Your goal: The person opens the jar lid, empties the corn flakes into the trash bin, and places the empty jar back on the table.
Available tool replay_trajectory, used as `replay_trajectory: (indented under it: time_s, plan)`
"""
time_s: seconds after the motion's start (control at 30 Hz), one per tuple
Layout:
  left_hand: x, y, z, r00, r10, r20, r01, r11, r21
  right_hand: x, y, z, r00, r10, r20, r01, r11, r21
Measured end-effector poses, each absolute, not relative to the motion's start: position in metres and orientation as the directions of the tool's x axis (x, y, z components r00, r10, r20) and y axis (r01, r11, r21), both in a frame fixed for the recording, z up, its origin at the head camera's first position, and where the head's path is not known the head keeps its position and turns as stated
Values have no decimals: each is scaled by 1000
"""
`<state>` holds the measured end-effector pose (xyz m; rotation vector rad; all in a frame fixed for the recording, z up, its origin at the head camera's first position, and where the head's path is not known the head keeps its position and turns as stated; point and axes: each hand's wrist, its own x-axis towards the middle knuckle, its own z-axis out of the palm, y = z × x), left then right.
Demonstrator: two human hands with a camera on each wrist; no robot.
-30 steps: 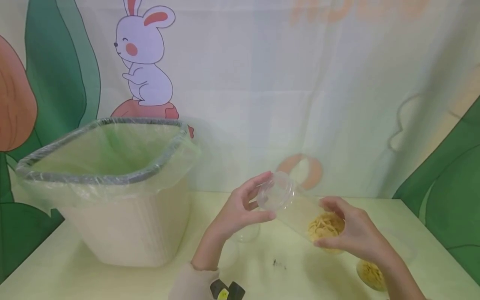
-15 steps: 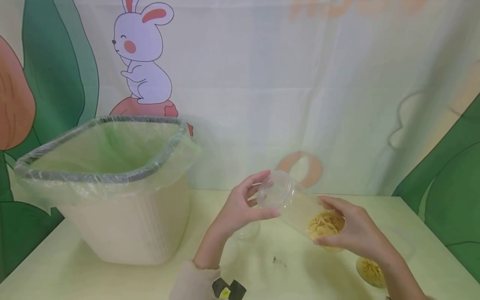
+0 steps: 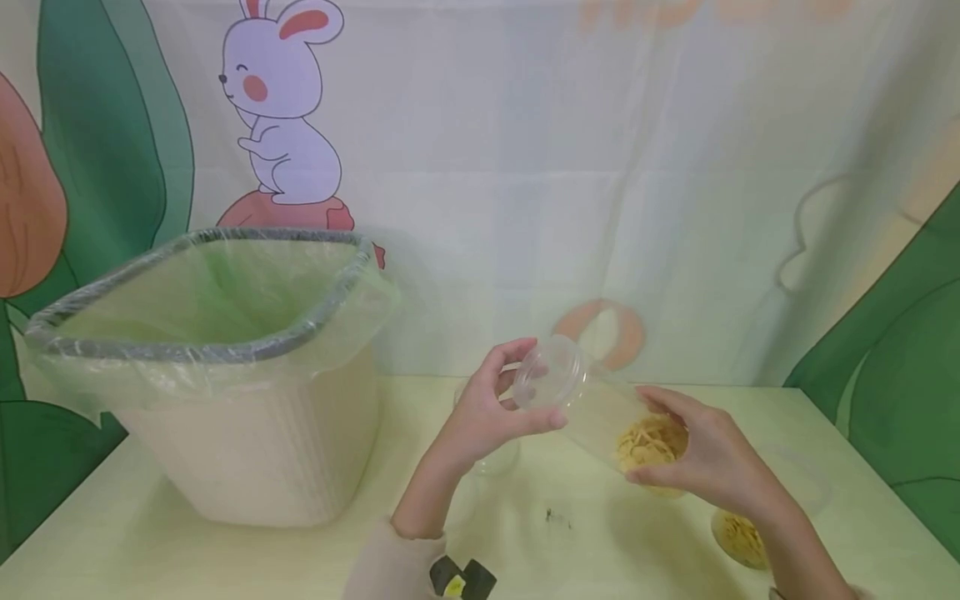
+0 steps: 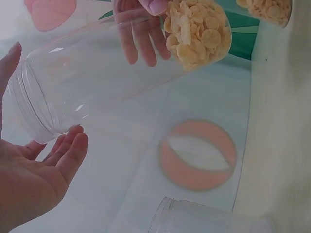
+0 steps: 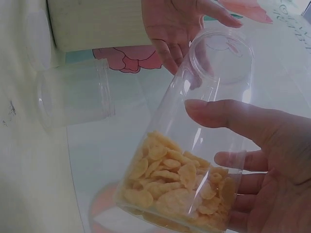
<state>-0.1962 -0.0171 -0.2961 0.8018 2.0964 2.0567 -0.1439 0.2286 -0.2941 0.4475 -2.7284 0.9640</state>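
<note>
A clear plastic jar (image 3: 600, 408) with a layer of corn flakes (image 3: 649, 450) at its bottom is tilted above the table, its threaded mouth toward the upper left. My right hand (image 3: 708, 454) grips it round the lower end, thumb on the near side. At the mouth, my left hand (image 3: 491, 408) holds the rim between thumb and fingers. In the right wrist view the flakes (image 5: 177, 184) lie piled in the low end, and the left hand's fingers show through the clear wall. Behind the left hand stands another clear jar (image 5: 75, 92), partly hidden in the head view.
A second jar with flakes (image 3: 741, 537) stands at the right, partly behind my right forearm. To the left is a large bin (image 3: 255, 450) with a bag liner over its grey rim. Small dark marks (image 3: 557, 518) show on the pale table (image 3: 600, 558). A printed cloth (image 3: 480, 167) hangs behind.
The left thumb has slid slightly right along the jar's rim. Both hands and the jar otherwise stay nearly in place, while the whole head view shifts a little.
</note>
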Motion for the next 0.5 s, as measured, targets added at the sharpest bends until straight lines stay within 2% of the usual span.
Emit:
replay_trajectory:
  time_s: [0.37,0.5]
  plan:
    - [-198,-29,-292,-743,555,375,356,-147,923,-142,230,-292,-931,-229,286,-359,723,-590]
    - [-198,-31,-292,-730,565,385,357,-165,919,-142,230,-291,-934,-234,270,-353,716,-602]
